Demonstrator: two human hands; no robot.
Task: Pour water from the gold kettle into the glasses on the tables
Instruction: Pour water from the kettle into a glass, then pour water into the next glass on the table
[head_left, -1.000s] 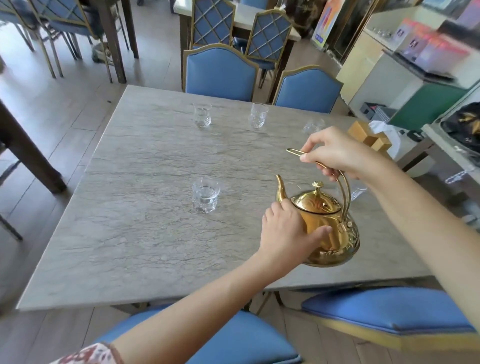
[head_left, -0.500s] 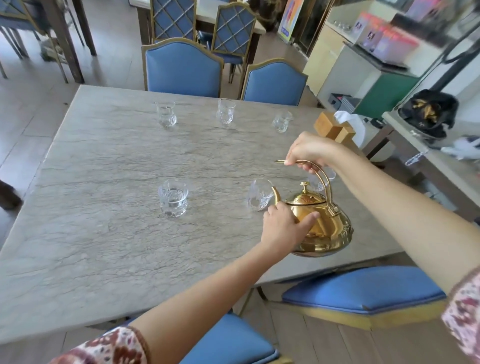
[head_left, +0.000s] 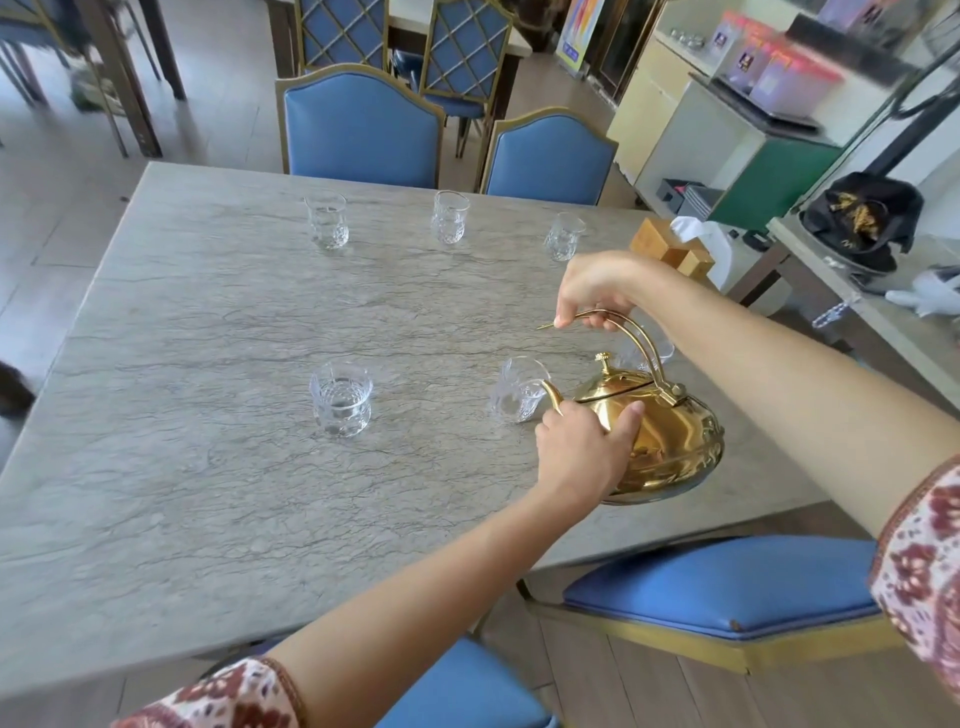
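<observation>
The gold kettle (head_left: 670, 441) hangs tilted over the grey marble table (head_left: 208, 415), its spout at the rim of a near glass (head_left: 517, 395). My right hand (head_left: 592, 291) grips the kettle's arched handle from above. My left hand (head_left: 582, 452) holds the kettle's body just behind the spout, thumb on the lid's edge. Another near glass (head_left: 341, 397) to the left holds water. Three glasses stand along the far side: left (head_left: 326, 219), middle (head_left: 450, 216), right (head_left: 564, 236). One more glass (head_left: 636, 356) is mostly hidden behind the kettle's handle.
Blue chairs stand at the far side (head_left: 363, 130) and the near side (head_left: 727, 587) of the table. A wooden tissue box (head_left: 670, 249) sits at the table's right end. A counter (head_left: 727, 156) and a side table with a dark bag (head_left: 862, 218) lie to the right.
The kettle has tipped further forward, bringing its spout to the near glass. My view has shifted left, so the whole far row of glasses shows.
</observation>
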